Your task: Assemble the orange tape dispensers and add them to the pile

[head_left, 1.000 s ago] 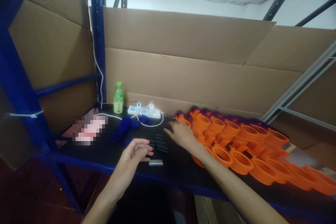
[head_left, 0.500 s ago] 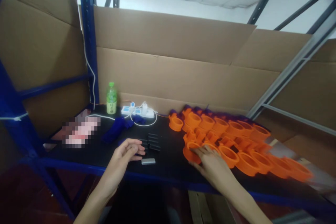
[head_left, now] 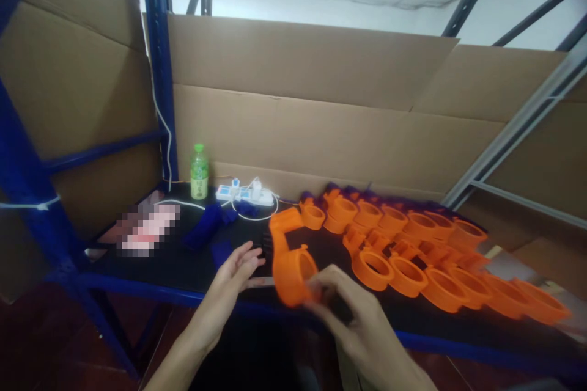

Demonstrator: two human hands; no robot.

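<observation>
My right hand (head_left: 351,308) grips an orange plastic ring-shaped part (head_left: 293,269) by the edge of its ring, holding it above the front of the black tabletop. A flat arm with a wider end rises from that ring. My left hand (head_left: 238,275) is just left of the part, fingers spread and holding nothing. Behind the orange part, some black slotted pieces (head_left: 266,241) and a light grey flat bar (head_left: 261,282) are mostly hidden. Rows of similar orange ring parts (head_left: 403,275) lie on the right of the table.
A green-capped bottle (head_left: 199,174) stands at the back left beside a white power strip (head_left: 245,194) with cables. Dark blue pieces (head_left: 204,226) lie nearer. A blurred pinkish item (head_left: 149,229) is at the left. Cardboard panels (head_left: 293,128) and blue posts (head_left: 158,67) enclose the table.
My right hand has lifted one orange ring part from the near row and brought it left, towards my left hand. My left hand stays open. The view has shifted slightly.
</observation>
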